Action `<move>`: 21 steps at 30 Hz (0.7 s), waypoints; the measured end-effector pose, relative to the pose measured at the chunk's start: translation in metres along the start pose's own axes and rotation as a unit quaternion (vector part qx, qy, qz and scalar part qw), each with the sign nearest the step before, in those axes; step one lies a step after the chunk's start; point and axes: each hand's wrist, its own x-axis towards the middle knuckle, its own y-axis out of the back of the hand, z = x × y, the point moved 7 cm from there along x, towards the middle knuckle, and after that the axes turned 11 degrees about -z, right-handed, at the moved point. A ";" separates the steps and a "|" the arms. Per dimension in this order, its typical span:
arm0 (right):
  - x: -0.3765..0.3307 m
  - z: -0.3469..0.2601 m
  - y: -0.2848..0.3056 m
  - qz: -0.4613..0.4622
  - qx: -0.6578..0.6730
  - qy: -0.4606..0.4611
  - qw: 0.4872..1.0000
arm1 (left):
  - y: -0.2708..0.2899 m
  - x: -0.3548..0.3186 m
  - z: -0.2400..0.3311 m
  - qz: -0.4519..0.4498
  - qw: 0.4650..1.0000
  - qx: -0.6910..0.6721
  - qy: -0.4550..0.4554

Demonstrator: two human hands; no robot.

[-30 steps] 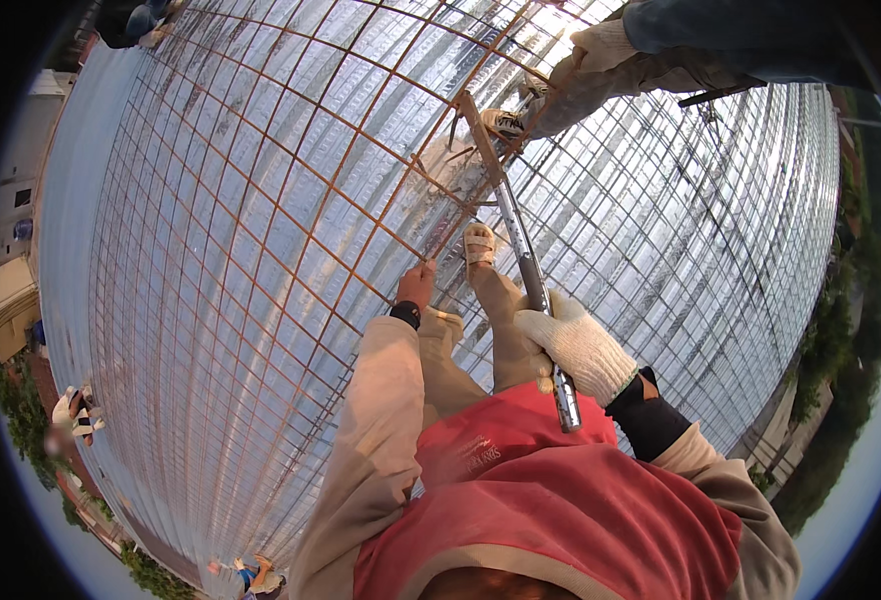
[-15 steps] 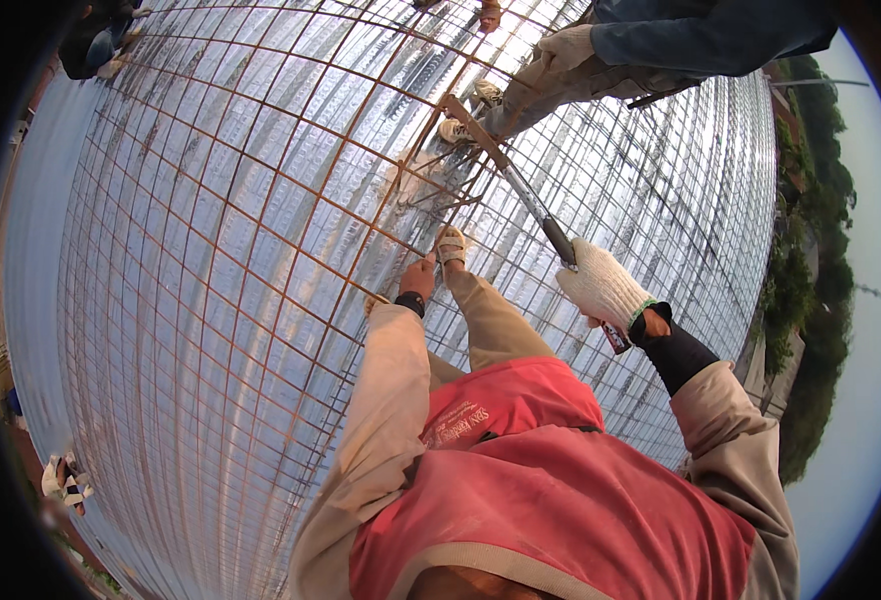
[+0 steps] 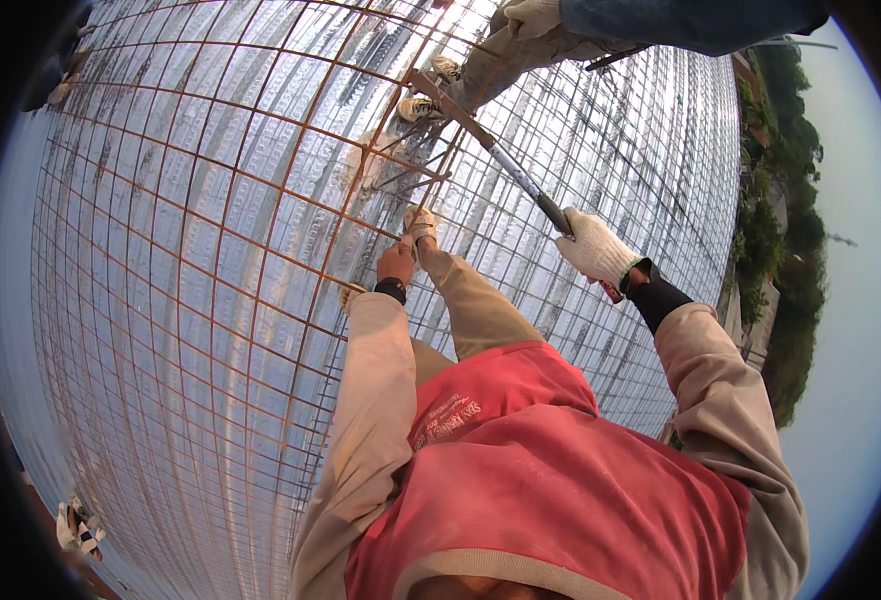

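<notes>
My right hand [image 3: 601,248], in a white knit glove, is closed round the dark grip of a long-handled bar tool [image 3: 513,168]. The tool has a silver middle and a flat, rust-brown far end, which reaches up beside another person's shoe. Something small and red shows under the glove; I cannot make out what it is. Bare, with a black band at the wrist, my left hand [image 3: 397,262] is closed on a bar of the rusty rebar mesh [image 3: 283,190], next to my sandalled foot [image 3: 421,222]. The fingertips are partly hidden.
Ribbed, shiny metal decking [image 3: 161,330] lies under the mesh. Ahead stands another person [image 3: 521,70] with a gloved hand and dark sleeve. More people are at the far left and lower left. Trees [image 3: 796,220] line the right edge, beyond the deck.
The whole view has shifted, so the mesh, tool and other person sit further left and slightly higher. Both my hands keep their grips, and the tool stays at much the same slant.
</notes>
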 end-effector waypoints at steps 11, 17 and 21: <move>0.081 0.092 -0.016 0.128 -0.083 0.040 0.987 | 0.000 -0.002 0.026 0.014 1.000 0.008 -0.016; -0.032 -0.041 -0.032 -0.020 0.122 -0.019 0.992 | 0.000 -0.031 0.009 0.042 0.999 0.018 0.007; -0.015 -0.031 -0.036 -0.004 0.090 -0.003 0.996 | 0.004 -0.027 -0.002 0.014 1.000 0.005 0.016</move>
